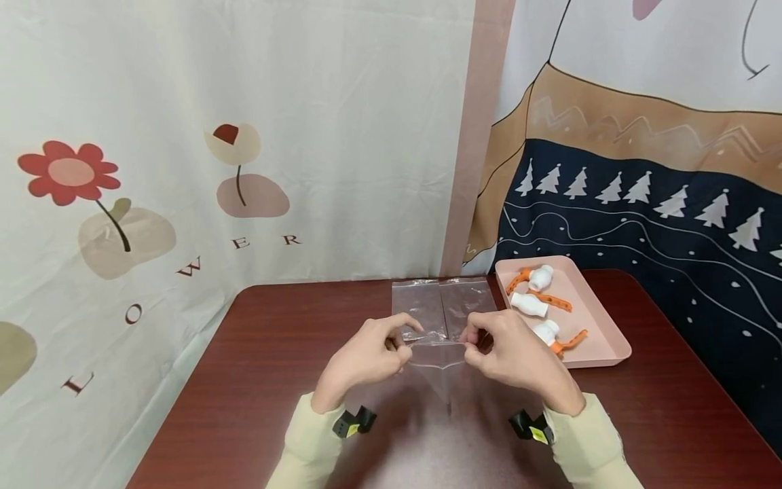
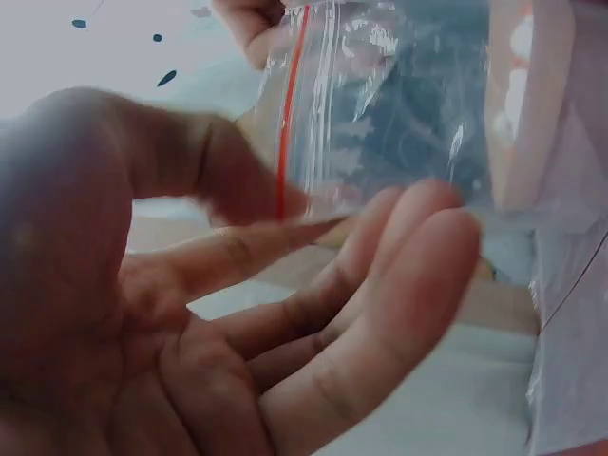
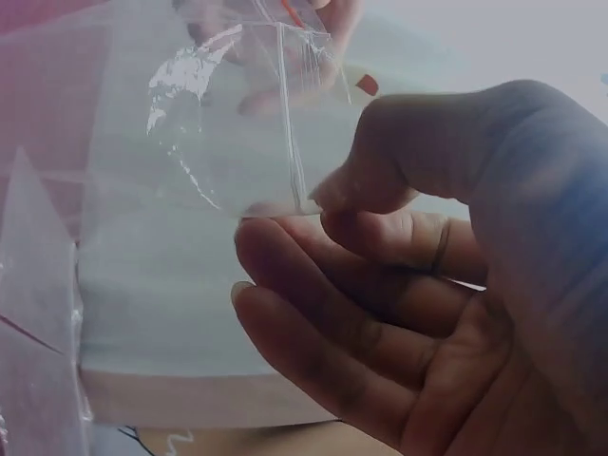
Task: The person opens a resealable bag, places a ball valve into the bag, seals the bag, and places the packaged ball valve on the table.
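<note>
A clear zip-lock bag hangs between my two hands above the table, and its mouth looks parted in the head view. My left hand pinches one top corner between thumb and index finger. At the opposite corner, my right hand pinches the rim with thumb and fingertips. The left wrist view shows a red line along the mouth of the bag, with the left hand's other fingers extended below. Seen from the right wrist, the bag is transparent, with glare on it.
Flat clear bags lie on the dark red table behind my hands. At the back right sits a pink tray holding white bulb-shaped pieces and orange straps. A printed curtain hangs behind the table.
</note>
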The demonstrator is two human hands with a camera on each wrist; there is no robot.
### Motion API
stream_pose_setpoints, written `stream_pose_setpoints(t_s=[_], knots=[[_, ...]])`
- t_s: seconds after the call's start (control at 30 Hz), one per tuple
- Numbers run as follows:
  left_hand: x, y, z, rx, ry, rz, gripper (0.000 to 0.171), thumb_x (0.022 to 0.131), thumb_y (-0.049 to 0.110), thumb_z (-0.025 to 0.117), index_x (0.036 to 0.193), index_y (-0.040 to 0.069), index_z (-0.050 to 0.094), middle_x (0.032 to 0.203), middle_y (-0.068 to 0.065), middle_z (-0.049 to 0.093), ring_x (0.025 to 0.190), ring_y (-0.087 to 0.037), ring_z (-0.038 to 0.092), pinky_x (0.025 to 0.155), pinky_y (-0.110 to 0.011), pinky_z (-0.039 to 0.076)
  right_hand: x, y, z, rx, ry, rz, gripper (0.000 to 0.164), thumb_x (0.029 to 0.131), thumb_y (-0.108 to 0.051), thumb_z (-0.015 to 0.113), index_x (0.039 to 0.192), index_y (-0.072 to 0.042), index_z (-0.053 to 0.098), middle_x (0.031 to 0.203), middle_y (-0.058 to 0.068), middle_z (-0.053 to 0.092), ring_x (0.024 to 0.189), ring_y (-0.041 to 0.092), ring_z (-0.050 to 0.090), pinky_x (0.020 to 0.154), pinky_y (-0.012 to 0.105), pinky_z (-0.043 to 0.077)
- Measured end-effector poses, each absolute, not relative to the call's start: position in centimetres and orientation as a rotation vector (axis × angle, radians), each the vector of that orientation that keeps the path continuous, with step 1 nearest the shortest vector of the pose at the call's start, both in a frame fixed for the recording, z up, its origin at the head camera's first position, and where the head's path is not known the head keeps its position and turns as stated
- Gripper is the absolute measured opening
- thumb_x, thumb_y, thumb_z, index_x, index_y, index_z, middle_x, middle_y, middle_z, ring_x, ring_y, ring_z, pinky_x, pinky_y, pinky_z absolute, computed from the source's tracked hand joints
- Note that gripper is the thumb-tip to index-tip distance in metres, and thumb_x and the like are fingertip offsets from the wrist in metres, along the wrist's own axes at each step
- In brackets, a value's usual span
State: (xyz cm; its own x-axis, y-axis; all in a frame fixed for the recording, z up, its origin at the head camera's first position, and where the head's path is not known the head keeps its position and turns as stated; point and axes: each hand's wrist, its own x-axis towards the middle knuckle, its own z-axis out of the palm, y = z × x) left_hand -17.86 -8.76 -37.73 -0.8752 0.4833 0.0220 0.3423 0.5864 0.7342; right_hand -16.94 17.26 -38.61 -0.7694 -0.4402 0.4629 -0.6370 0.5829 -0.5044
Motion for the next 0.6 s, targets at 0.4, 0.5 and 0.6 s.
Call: stream_pose_setpoints(t_s=[0.4,0.5,0.6], knots=[[-17.4,-5.8,-39.2,0.437,2.706,1.524,0.020,0.094,0.010,0.059,0.102,0.015,0.077,0.064,0.001,0.063,0.048,-0.013,0.062,0.053,-0.030,0.054,-17.4,17.2,-39.3,0.804,-2.532,1.017,0.026,0.078,0.000,0.070,0.073,-0.025,0.062,0.066,-0.015,0.056,0.059,0.000,0.046,0.055,0.019,0.044],[-17.4,-5.5,-39.3,0.420,2.731,1.530,0.010,0.094,0.015,0.068,0.097,0.019,0.077,0.065,0.002,0.064,0.047,-0.012,0.061,0.052,-0.028,0.053,-17.5,17.2,-39.4,0.793,-2.524,1.016,0.025,0.078,-0.001,0.070,0.074,-0.024,0.062,0.066,-0.014,0.056,0.058,0.001,0.045,0.054,0.019,0.042],[-17.4,-5.6,-39.4,0.447,2.716,1.521,0.016,0.093,0.009,0.066,0.102,0.016,0.076,0.068,-0.005,0.067,0.047,-0.011,0.061,0.051,-0.027,0.052,-17.6,17.2,-39.5,0.785,-2.515,1.025,0.025,0.078,0.000,0.070,0.074,-0.024,0.062,0.067,-0.013,0.057,0.059,0.001,0.047,0.055,0.019,0.044]])
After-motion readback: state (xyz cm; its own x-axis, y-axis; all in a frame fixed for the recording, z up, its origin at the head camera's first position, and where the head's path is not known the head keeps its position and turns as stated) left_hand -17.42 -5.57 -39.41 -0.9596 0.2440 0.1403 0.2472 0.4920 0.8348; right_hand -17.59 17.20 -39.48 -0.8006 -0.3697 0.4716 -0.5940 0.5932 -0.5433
